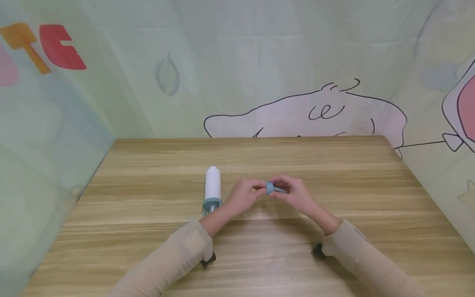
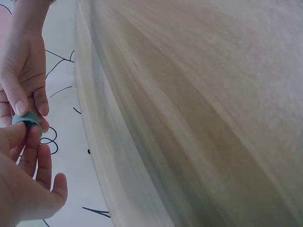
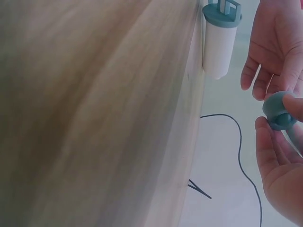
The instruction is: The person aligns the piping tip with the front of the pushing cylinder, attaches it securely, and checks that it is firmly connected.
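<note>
Above the table, a small teal cap with a tapered nozzle [image 1: 269, 188] is between both hands. My left hand [image 1: 243, 194] pinches the cap's wide rim between thumb and fingers; in the left wrist view that ring-like rim [image 2: 28, 118] shows a hollow opening. From the other side my right hand [image 1: 295, 193] grips the cap, its fingers around the narrow nozzle pointing right. The right wrist view shows the rounded teal cap [image 3: 277, 106] under the right thumb. Left of the hands, a white cylinder [image 1: 213, 183] with a teal collar [image 1: 212, 202] and handle lies on the table.
The wood-grain table [image 1: 334, 165] spans the space below the arms. A printed cloth backdrop [image 1: 237, 74] stands along its back and sides. My left forearm [image 1: 178, 251] partly covers the cylinder's handle end.
</note>
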### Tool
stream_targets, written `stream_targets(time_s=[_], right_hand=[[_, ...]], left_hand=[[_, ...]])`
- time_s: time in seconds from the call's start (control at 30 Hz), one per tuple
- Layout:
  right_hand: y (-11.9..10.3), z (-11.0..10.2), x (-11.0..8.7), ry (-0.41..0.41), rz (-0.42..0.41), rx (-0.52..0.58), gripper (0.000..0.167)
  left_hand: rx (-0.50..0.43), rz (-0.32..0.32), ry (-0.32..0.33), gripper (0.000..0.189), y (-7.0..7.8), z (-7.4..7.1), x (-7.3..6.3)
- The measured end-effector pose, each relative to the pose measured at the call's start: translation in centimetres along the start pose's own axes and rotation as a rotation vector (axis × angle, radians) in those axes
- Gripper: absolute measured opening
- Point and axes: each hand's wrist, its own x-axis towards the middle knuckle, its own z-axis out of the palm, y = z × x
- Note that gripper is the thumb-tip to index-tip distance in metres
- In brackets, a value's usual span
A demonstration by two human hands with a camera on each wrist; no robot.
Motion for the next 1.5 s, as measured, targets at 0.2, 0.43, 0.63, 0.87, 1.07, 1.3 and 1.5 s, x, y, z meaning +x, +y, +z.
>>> stream_targets(time_s=[0.2,0.43,0.63,0.87,1.07,1.3,1.5], right_hand=[[-0.24,0.00,-0.01,0.006,0.007,-0.011,0.027],[-0.20,-0.06,0.00,0.010,0.012,-0.003,0.028],[0.01,-0.20,-0.06,0.010,0.014,0.017,0.029],[0.08,-0.26,-0.07,0.009,0.016,0.039,0.030],[-0.08,-0.25,-0.05,0.005,0.028,0.052,0.030],[-0.22,-0.21,0.00,-0.012,0.038,0.066,0.029],[-0.06,-0.22,0.04,-0.024,0.042,0.065,0.029]], left_hand=[[-0.024,0.015,-0.022,0.016,0.03,-0.06,-0.04],[-0.019,0.062,-0.037,0.015,-0.33,0.04,0.02],[-0.026,0.079,-0.042,0.013,-0.40,0.08,-0.02],[-0.026,0.103,-0.031,0.013,-0.41,0.10,-0.16],[0.001,0.102,-0.012,0.014,-0.36,-0.01,-0.29],[0.047,0.082,-0.012,0.017,-0.39,-0.20,-0.43],[0.057,0.063,-0.024,0.016,-0.56,-0.22,-0.47]])
